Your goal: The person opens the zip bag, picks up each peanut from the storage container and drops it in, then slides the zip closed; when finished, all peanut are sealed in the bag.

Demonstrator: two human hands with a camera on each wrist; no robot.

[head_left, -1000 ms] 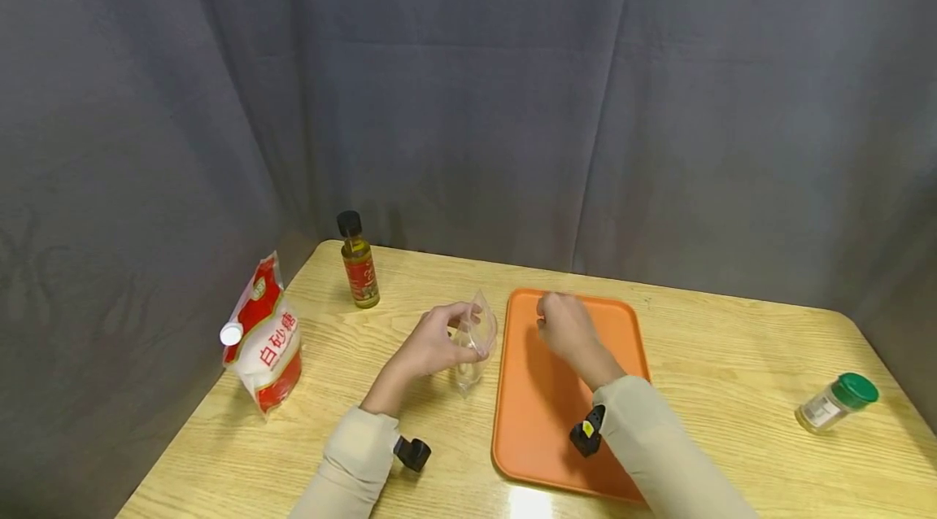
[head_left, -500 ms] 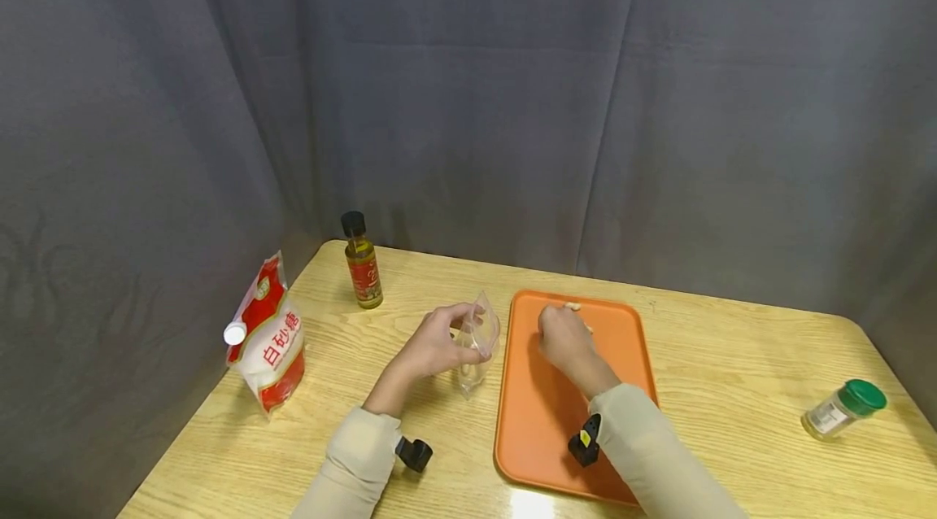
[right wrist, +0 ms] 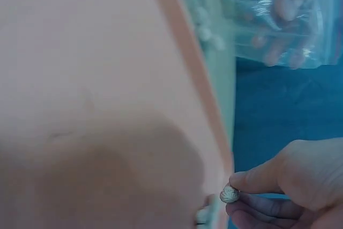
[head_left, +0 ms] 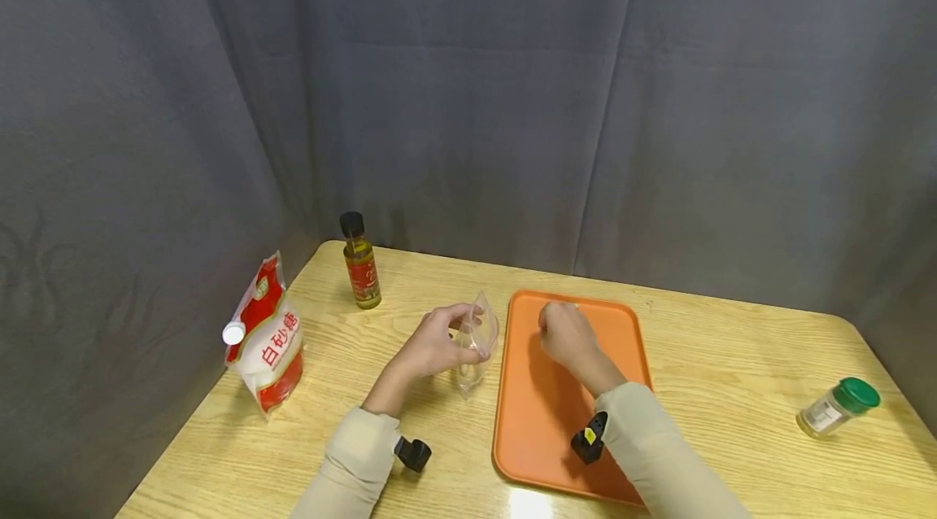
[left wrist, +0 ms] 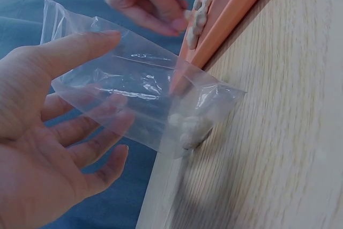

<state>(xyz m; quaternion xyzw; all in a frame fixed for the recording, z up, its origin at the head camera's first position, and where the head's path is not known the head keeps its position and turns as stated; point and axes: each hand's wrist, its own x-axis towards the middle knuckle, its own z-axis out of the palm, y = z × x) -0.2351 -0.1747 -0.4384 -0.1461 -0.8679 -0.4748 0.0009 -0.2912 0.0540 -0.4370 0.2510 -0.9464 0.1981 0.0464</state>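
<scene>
In the head view my left hand (head_left: pixel 437 340) holds a clear plastic bag (head_left: pixel 476 340) upright on the table, left of the orange tray (head_left: pixel 527 454). The left wrist view shows thumb and fingers on either side of the bag, its mouth held apart. Several pale peanuts (left wrist: pixel 192 131) lie at its bottom. Over the tray's far part is my right hand (head_left: pixel 569 332). Between its thumb and fingers it pinches one peanut in its shell (right wrist: pixel 229 194). More peanuts (left wrist: pixel 198 22) lie on the tray close by, mostly hidden behind the hand in the head view.
A red-labelled oil bottle (head_left: pixel 362 271) stands at the back left. Nearer on the left is a red and white sugar bag (head_left: pixel 274 340) with a white cap. A green-lidded shaker jar (head_left: pixel 838 407) lies tilted at the far right. A grey curtain (head_left: pixel 468 112) hangs behind the table.
My right hand has shifted slightly over the tray's far end, and the peanuts visible beyond it half a second ago are now nearly covered. The left hand and the bag stay in place.
</scene>
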